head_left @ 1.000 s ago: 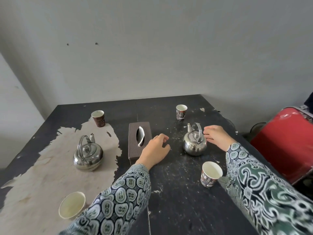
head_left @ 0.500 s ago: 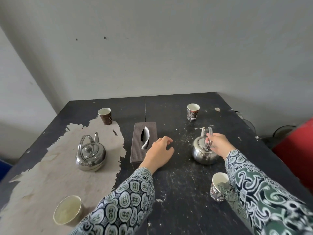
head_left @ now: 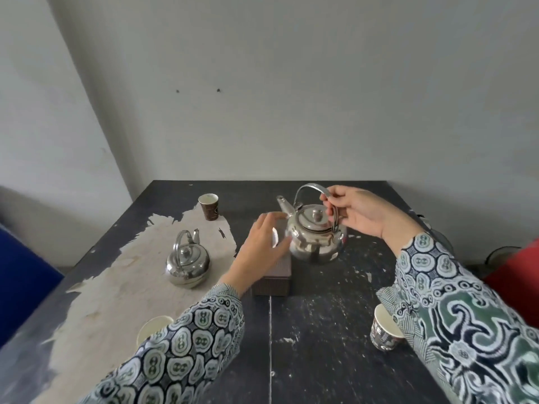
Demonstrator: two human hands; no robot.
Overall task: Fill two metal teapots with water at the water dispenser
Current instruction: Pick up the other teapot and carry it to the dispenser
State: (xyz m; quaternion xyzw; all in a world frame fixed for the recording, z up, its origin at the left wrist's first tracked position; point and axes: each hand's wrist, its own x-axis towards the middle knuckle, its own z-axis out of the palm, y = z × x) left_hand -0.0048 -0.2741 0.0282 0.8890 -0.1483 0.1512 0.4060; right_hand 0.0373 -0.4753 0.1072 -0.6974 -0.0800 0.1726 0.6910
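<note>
2 metal teapots are in view. The lifted teapot (head_left: 316, 237) is round, polished steel with a knobbed lid, a short spout pointing left and away, and an arched handle; it hangs above the dark surface (head_left: 335, 330), over the far end of the tissue box (head_left: 274, 279). The right hand (head_left: 360, 212) has its fingers closed around the right side of that handle. The left hand (head_left: 267, 246) is spread open, fingers apart, just beside the teapot's left flank; whether it touches the metal cannot be told. The second teapot (head_left: 188, 263) stands upright on the worn, pale patch of the surface, left of the box, handle raised and lid on.

4 paper cups are visible: a brown cup (head_left: 208, 206) at the far side behind the second teapot, a pale cup (head_left: 153, 330) partly hidden by the left sleeve (head_left: 186, 354), a printed cup (head_left: 385, 330) near the right sleeve (head_left: 466, 316), partly covered by it. Both sleeves are patterned. A red object (head_left: 516, 275) sits at the right edge, a blue one (head_left: 23, 281) at the left.
</note>
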